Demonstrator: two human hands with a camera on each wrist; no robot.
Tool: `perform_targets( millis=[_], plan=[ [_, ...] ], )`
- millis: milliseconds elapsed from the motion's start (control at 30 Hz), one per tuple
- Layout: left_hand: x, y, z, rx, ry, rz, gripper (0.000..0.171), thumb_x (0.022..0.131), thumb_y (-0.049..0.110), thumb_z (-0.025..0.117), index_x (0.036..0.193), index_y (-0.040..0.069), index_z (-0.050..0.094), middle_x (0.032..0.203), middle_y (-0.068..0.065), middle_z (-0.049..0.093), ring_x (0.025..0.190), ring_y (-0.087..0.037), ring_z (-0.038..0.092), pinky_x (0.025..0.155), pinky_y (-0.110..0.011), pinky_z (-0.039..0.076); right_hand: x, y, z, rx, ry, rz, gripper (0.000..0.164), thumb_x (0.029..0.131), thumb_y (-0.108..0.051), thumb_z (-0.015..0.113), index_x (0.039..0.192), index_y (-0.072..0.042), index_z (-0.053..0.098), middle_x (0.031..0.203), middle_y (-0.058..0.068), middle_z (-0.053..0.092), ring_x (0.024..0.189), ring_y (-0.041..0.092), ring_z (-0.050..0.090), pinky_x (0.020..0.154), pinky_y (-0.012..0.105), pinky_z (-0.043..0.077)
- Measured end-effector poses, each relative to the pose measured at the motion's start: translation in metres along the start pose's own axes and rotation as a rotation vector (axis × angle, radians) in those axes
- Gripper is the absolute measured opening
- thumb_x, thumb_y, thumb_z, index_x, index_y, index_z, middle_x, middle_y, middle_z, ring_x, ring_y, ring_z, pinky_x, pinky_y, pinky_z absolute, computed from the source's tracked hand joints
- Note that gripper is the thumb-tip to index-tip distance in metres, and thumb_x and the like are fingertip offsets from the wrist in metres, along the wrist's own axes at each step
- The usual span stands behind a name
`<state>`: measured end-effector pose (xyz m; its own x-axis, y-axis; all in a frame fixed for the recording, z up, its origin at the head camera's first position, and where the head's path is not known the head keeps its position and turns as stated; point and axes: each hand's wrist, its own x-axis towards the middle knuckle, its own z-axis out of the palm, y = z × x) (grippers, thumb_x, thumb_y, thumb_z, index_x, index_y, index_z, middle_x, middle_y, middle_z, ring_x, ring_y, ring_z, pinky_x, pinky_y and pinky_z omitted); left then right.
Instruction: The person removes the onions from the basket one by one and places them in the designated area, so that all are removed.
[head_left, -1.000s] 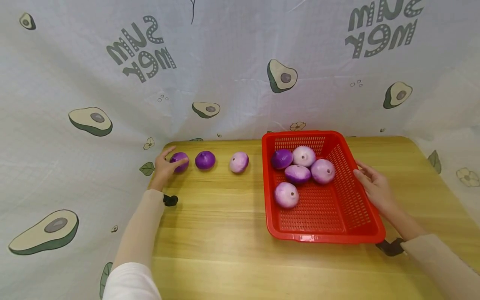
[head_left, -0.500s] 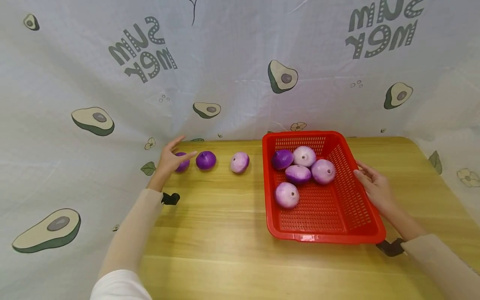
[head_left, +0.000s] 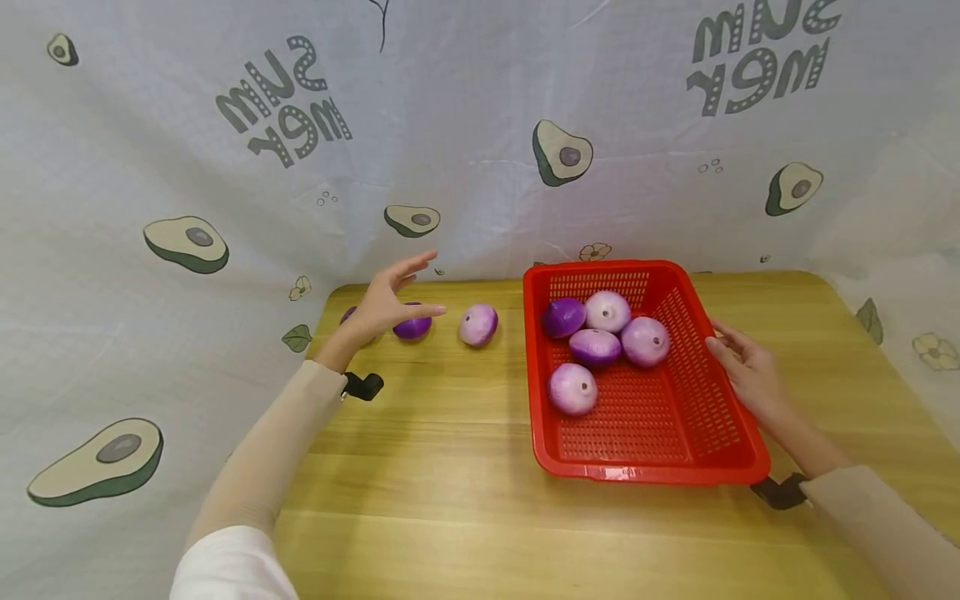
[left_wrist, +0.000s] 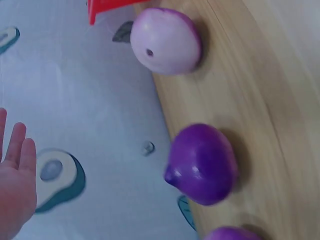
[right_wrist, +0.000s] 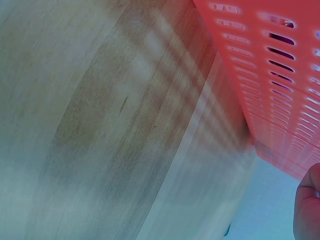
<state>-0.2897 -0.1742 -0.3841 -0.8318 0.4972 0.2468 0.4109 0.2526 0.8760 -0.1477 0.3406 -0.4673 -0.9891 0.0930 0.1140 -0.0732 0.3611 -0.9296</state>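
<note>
My left hand [head_left: 381,302] hovers over the row of red onions with its fingers spread and thumb apart, holding nothing. Below it, a dark purple onion [head_left: 412,327] is partly covered, and another onion [head_left: 348,314] at the left end is mostly hidden. To the right of that hand lies a paler onion [head_left: 478,325]; the left wrist view also has this pale onion [left_wrist: 166,42] and the dark onion [left_wrist: 204,164] on the table. My right hand [head_left: 753,379] holds the right rim of a red plastic basket [head_left: 652,475], its thumb at the edge.
Inside the basket several onions [head_left: 596,348] sit toward the back and left. The wooden table [head_left: 435,467] meets a white curtain [head_left: 480,125] printed with avocados along its back edge. The basket's slotted side wall [right_wrist: 280,90] fills a corner of the right wrist view.
My left hand has left the leftmost onion and moved right, over the dark onion toward the pale one. The right hand, basket and onions have stayed in place.
</note>
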Motion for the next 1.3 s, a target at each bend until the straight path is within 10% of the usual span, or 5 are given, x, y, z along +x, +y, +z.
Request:
perform_targets(
  millis=[433, 900, 1300],
  plan=[
    [0.028, 0.03, 0.053, 0.011, -0.314, 0.143, 0.084, 0.077, 0.009, 0.087, 0.15, 0.014, 0.046, 0.152, -0.002, 0.045, 0.139, -0.018, 0.04, 0.116, -0.035, 0.029, 0.0, -0.003, 0.0, -0.035, 0.006, -0.015, 0.056, 0.106, -0.02, 0.049, 0.151, 0.009, 0.03, 0.099, -0.016, 0.058, 0.074, -0.002, 0.064, 0.057, 0.02, 0.056],
    [0.051, 0.036, 0.099, 0.027, -0.508, 0.217, 0.077, 0.077, 0.016, 0.088, 0.144, 0.009, 0.052, 0.146, -0.001, 0.052, 0.133, -0.012, 0.046, 0.114, -0.042, 0.034, 0.0, -0.001, 0.001, -0.014, 0.021, -0.044, 0.054, 0.106, -0.016, 0.05, 0.15, 0.01, 0.032, 0.098, -0.014, 0.058, 0.074, -0.002, 0.064, 0.056, 0.019, 0.055],
    [0.064, 0.037, 0.135, -0.059, -0.689, 0.155, 0.077, 0.072, 0.008, 0.091, 0.141, 0.006, 0.056, 0.145, -0.004, 0.052, 0.13, -0.007, 0.047, 0.111, -0.027, 0.036, -0.001, 0.0, 0.0, 0.01, 0.013, -0.022, 0.053, 0.106, -0.017, 0.049, 0.151, 0.006, 0.033, 0.1, -0.013, 0.058, 0.074, -0.001, 0.064, 0.056, 0.02, 0.055]
  ],
)
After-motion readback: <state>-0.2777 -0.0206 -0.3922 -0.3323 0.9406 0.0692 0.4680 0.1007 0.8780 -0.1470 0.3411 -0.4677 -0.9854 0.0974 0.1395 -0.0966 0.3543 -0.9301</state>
